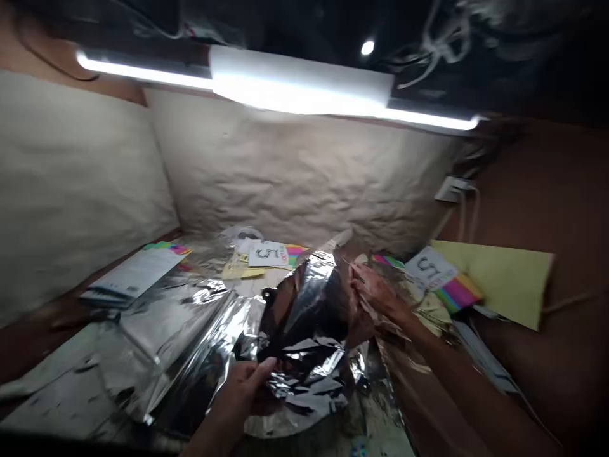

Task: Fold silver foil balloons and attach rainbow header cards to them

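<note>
A shiny silver foil sheet (314, 304), creased and curved, is held up in front of me. My left hand (247, 387) grips its lower left part, thumb on top and fingers folded beneath. At the upper right, my right hand (375, 292) pinches the edge of the film, which looks thin and partly see-through there. More silver foil (195, 343) spreads across the table on the left, wrinkled and reflecting the light. Whether it is joined to the piece in my hands I cannot tell.
A white card marked 5 (269, 254) lies behind the foil. Another card marked 5 (431, 270) lies at right beside a yellow sheet (499, 276). Grey-white packets (136, 273) sit at left. A light tube (304, 98) hangs above; cables run from a wall socket (451, 189).
</note>
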Demonstrator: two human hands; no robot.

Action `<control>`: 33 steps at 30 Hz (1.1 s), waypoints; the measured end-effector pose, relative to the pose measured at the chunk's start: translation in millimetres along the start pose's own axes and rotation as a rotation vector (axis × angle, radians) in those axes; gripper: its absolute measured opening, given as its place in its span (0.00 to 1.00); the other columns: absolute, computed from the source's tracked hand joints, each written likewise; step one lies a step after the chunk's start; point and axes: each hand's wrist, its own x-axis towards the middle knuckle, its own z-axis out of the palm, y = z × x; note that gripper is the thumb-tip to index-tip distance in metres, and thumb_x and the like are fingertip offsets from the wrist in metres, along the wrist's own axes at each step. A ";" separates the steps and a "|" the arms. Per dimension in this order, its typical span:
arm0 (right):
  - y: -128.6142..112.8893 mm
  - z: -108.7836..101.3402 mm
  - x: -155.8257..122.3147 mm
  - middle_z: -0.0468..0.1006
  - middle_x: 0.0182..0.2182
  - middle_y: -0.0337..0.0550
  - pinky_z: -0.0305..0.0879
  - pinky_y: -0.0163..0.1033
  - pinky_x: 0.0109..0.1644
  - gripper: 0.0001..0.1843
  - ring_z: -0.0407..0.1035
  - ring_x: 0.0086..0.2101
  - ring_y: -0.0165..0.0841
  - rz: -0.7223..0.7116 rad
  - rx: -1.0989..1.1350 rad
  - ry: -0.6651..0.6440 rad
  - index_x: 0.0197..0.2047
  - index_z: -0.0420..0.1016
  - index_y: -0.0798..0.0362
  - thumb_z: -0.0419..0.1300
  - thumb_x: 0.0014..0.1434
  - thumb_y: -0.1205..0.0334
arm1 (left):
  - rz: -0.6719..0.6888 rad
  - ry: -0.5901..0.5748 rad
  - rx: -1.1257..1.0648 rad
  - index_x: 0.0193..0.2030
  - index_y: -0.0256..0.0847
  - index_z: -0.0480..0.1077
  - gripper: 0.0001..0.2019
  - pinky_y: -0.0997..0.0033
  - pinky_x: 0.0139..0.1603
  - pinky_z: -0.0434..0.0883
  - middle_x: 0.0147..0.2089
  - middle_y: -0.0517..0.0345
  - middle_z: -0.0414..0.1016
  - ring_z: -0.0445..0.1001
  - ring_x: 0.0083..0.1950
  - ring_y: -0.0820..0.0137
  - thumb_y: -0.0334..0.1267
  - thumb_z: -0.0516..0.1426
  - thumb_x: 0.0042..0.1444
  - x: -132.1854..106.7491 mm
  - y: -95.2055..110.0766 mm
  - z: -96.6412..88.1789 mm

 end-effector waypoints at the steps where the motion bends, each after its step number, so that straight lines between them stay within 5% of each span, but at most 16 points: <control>1: -22.2 10.9 6.7 0.56 0.69 0.46 0.50 0.46 0.69 0.32 0.51 0.67 0.40 -0.102 0.053 -0.038 0.70 0.57 0.51 0.45 0.68 0.47 | -0.002 0.004 0.031 0.29 0.38 0.72 0.26 0.67 0.30 0.73 0.27 0.52 0.78 0.78 0.29 0.61 0.63 0.63 0.44 -5.7 -2.9 2.5; 5: -90.2 49.3 17.3 0.52 0.70 0.50 0.48 0.53 0.69 0.35 0.49 0.68 0.45 -0.237 0.071 -0.200 0.71 0.56 0.52 0.42 0.68 0.42 | -0.034 0.010 0.160 0.31 0.39 0.70 0.27 0.70 0.24 0.67 0.28 0.53 0.78 0.78 0.28 0.60 0.66 0.59 0.45 -29.8 -8.8 -5.6; 8: -108.8 64.9 15.7 0.54 0.70 0.51 0.46 0.54 0.69 0.34 0.50 0.67 0.45 -0.221 -0.035 -0.290 0.69 0.58 0.52 0.44 0.68 0.41 | -0.028 0.033 0.402 0.25 0.40 0.67 0.26 0.70 0.23 0.64 0.24 0.53 0.77 0.76 0.25 0.61 0.65 0.55 0.51 -45.0 -5.4 -29.3; 11: -108.2 72.4 10.6 0.55 0.69 0.50 0.45 0.54 0.69 0.34 0.50 0.67 0.45 -0.221 -0.099 -0.314 0.70 0.56 0.52 0.46 0.67 0.43 | 0.167 0.273 0.817 0.25 0.42 0.69 0.18 0.68 0.29 0.65 0.23 0.56 0.74 0.75 0.27 0.62 0.54 0.57 0.55 -49.0 5.1 -54.6; 13: -104.3 74.8 7.7 0.55 0.69 0.50 0.44 0.54 0.69 0.34 0.49 0.68 0.45 -0.202 -0.122 -0.311 0.70 0.55 0.51 0.46 0.67 0.43 | 0.306 0.496 0.996 0.37 0.44 0.73 0.13 0.67 0.34 0.67 0.30 0.56 0.76 0.76 0.32 0.62 0.51 0.57 0.56 -44.4 11.7 -64.7; 15: -101.8 74.8 6.4 0.55 0.69 0.51 0.45 0.54 0.69 0.34 0.49 0.68 0.45 -0.165 -0.135 -0.311 0.71 0.55 0.52 0.45 0.68 0.43 | 0.426 0.595 1.088 0.54 0.46 0.69 0.21 0.63 0.43 0.69 0.46 0.51 0.77 0.76 0.44 0.58 0.53 0.55 0.58 -35.5 14.0 -67.9; 18: -104.1 68.0 6.0 0.55 0.69 0.52 0.46 0.54 0.69 0.34 0.50 0.67 0.46 -0.141 -0.138 -0.314 0.70 0.55 0.54 0.46 0.68 0.45 | 0.505 0.516 1.239 0.63 0.51 0.63 0.26 0.53 0.56 0.66 0.65 0.46 0.63 0.65 0.62 0.51 0.52 0.56 0.58 -18.2 7.3 -66.1; 21: -114.3 55.3 0.9 0.54 0.69 0.53 0.48 0.54 0.68 0.31 0.50 0.67 0.45 -0.155 -0.101 -0.218 0.69 0.57 0.54 0.46 0.69 0.47 | 0.417 0.443 1.311 0.62 0.48 0.66 0.27 0.50 0.58 0.65 0.65 0.43 0.61 0.63 0.63 0.47 0.45 0.58 0.55 -1.6 -2.8 -68.2; 24: -128.3 49.9 -14.3 0.53 0.70 0.51 0.49 0.53 0.68 0.30 0.49 0.68 0.44 -0.196 -0.027 -0.083 0.70 0.56 0.52 0.44 0.70 0.48 | 0.386 0.425 1.167 0.68 0.40 0.56 0.32 0.54 0.58 0.66 0.64 0.41 0.61 0.66 0.62 0.52 0.44 0.55 0.57 7.7 -5.0 -76.4; 26: -136.3 54.6 -27.4 0.55 0.69 0.50 0.50 0.52 0.68 0.30 0.50 0.67 0.44 -0.216 0.006 -0.108 0.70 0.55 0.51 0.44 0.70 0.48 | 0.366 0.376 1.067 0.68 0.39 0.54 0.35 0.55 0.59 0.65 0.64 0.41 0.62 0.66 0.62 0.53 0.46 0.56 0.55 7.0 -1.2 -81.4; 29: -142.0 67.7 -41.5 0.56 0.69 0.50 0.51 0.52 0.68 0.31 0.50 0.67 0.44 -0.179 0.017 -0.209 0.70 0.56 0.52 0.44 0.69 0.47 | 0.309 0.287 0.929 0.66 0.41 0.59 0.37 0.58 0.55 0.67 0.57 0.45 0.71 0.71 0.57 0.52 0.46 0.61 0.49 -3.8 6.7 -84.7; 33: -139.8 77.4 -43.9 0.54 0.70 0.50 0.48 0.52 0.69 0.33 0.47 0.68 0.44 -0.152 0.022 -0.234 0.71 0.54 0.53 0.43 0.69 0.45 | 0.199 0.162 0.677 0.69 0.44 0.55 0.44 0.66 0.40 0.71 0.34 0.59 0.75 0.77 0.38 0.59 0.42 0.65 0.44 -26.7 5.1 -88.9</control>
